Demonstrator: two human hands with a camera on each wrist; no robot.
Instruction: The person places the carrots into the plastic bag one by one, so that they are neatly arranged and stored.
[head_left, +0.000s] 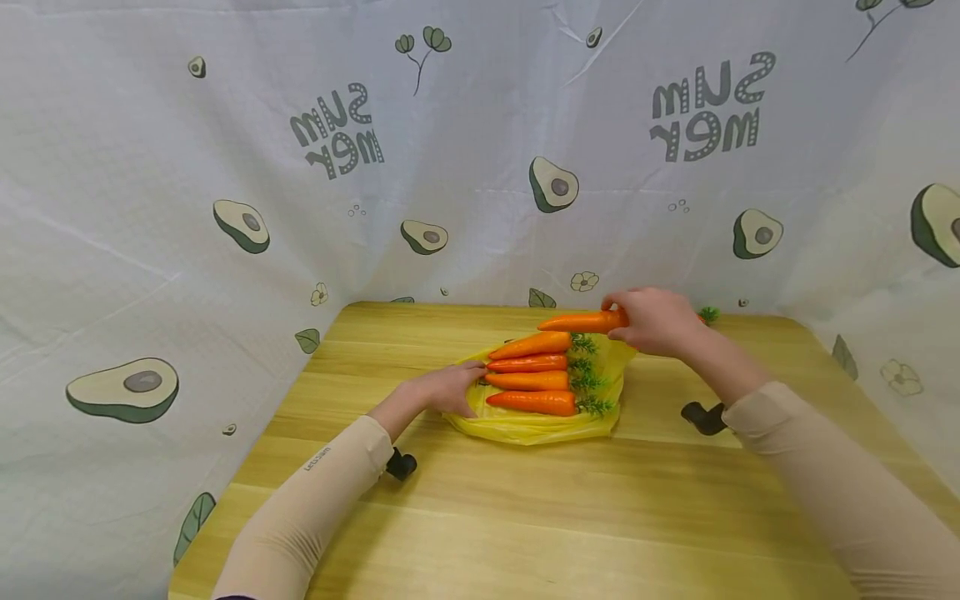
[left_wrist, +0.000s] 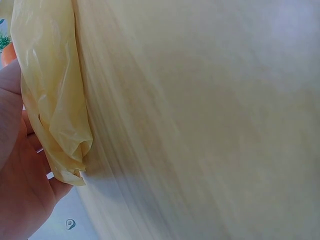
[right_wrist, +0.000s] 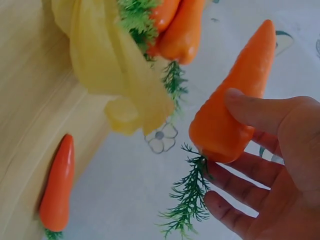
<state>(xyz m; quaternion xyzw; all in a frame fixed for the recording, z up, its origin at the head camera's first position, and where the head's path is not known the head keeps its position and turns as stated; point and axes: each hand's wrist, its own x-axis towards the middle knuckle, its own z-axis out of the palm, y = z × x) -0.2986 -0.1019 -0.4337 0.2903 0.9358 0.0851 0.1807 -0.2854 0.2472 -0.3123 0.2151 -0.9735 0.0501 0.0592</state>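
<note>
My right hand (head_left: 660, 321) grips an orange carrot (head_left: 577, 322) above the far side of a yellow plastic bag (head_left: 525, 429). In the right wrist view, the thumb presses this carrot (right_wrist: 230, 110) against the fingers, and its green top hangs down. Several more carrots (head_left: 532, 381) lie side by side on the bag, tips to the left, leafy tops to the right. At the bag's left edge, my left hand (head_left: 450, 387) holds the plastic, fingertips close to the carrot tips. In the left wrist view, fingers show behind the crumpled bag (left_wrist: 55, 100).
Another carrot (right_wrist: 57, 185) lies on the wooden table (head_left: 525, 525), mostly hidden behind my right hand in the head view. A pale curtain (head_left: 480, 125) with avocado prints hangs around the table's back and sides. Black wrist devices (head_left: 703, 418) sit beneath both forearms.
</note>
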